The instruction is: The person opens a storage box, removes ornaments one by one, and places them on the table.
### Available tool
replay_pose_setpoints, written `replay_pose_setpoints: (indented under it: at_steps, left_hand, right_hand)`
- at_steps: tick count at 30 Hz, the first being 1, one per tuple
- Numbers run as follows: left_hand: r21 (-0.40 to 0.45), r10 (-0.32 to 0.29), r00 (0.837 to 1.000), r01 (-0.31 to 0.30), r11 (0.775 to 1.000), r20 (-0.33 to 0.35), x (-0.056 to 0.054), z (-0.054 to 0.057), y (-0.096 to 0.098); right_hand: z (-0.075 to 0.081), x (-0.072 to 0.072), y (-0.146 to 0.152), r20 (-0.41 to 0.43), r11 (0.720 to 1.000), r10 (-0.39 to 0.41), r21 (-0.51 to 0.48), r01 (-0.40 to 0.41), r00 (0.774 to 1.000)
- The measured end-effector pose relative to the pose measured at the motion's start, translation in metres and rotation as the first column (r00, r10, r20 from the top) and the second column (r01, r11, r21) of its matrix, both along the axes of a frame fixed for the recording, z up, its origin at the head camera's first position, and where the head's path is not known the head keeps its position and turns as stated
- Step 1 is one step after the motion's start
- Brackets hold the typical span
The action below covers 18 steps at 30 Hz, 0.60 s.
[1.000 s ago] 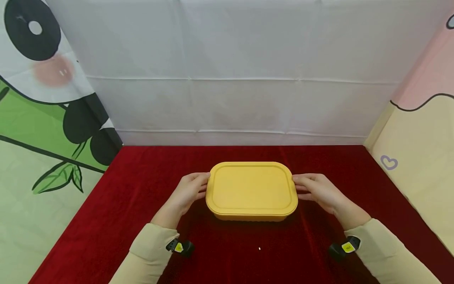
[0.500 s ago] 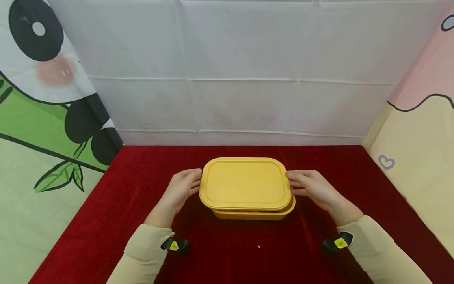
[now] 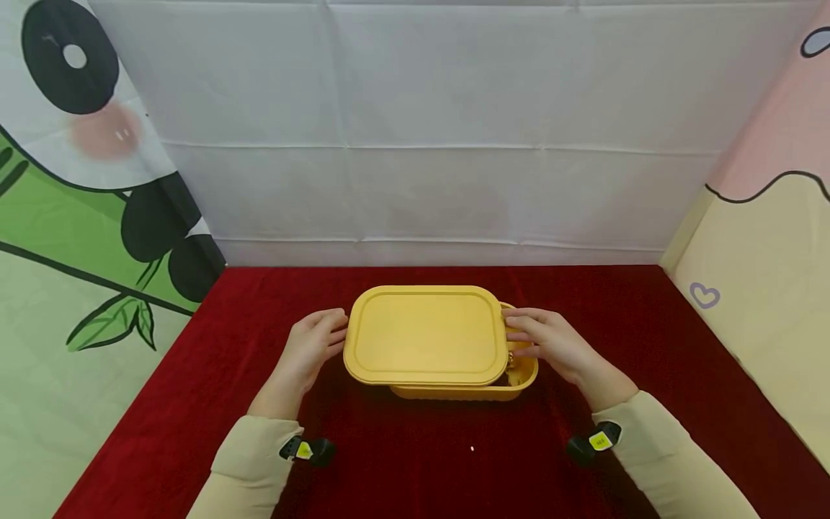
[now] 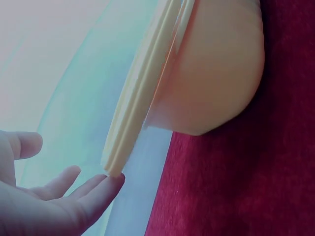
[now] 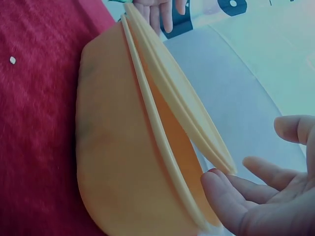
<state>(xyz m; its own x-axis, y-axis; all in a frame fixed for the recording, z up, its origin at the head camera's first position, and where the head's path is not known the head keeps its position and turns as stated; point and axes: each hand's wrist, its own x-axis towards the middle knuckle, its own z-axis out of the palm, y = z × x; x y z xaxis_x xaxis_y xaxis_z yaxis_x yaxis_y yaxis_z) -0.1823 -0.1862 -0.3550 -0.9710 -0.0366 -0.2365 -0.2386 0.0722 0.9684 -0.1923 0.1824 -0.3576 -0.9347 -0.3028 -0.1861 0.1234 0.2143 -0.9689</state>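
While the lid (image 3: 424, 335) spans frame center, long axis left-right, overhanging the box (image 3: 462, 393) leftward, we mark left grip (image 3: 313, 347) and right grip (image 3: 551, 340) unclosed, fingertips touching the lid's 2 short ends.

A yellow container (image 5: 113, 128) stands on the red surface (image 5: 34, 128), with a small white speck (image 5: 13, 60) well apart from its long side. Above the container's rim the yellow lid (image 5: 172, 83) lies aslant, the gap widest at the near end. There the right hand (image 5: 275, 196) touches the lid's edge with its fingertips, thumb apart. Beyond the container's far end, the left hand (image 5: 156, 14) is cut off, its contact with the lid hard to judge. Pale backdrop (image 5: 236, 88) rises behind the container.
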Motion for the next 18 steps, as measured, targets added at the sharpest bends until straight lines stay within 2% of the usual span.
replay_pose_setpoints:
  at_steps: [9,13,18]
  left_hand:
    - [-0.039,0.077,0.997,-0.077,0.996,0.010,0.002,-0.002,-0.012]
    - [-0.086,0.097,0.995,-0.095,0.992,0.024,0.005,-0.002,-0.016]
    - [-0.095,0.123,0.992,-0.121,0.988,0.023,0.006,-0.001,-0.022]
  right_hand:
    - [-0.004,-0.002,-0.020,0.005,0.998,0.030,-0.060,-0.029,1.000]
    - [-0.006,-0.002,-0.028,0.001,0.996,0.033,-0.079,-0.033,0.999]
    - [-0.008,0.000,-0.038,0.006,0.993,0.029,-0.113,-0.028,1.000]
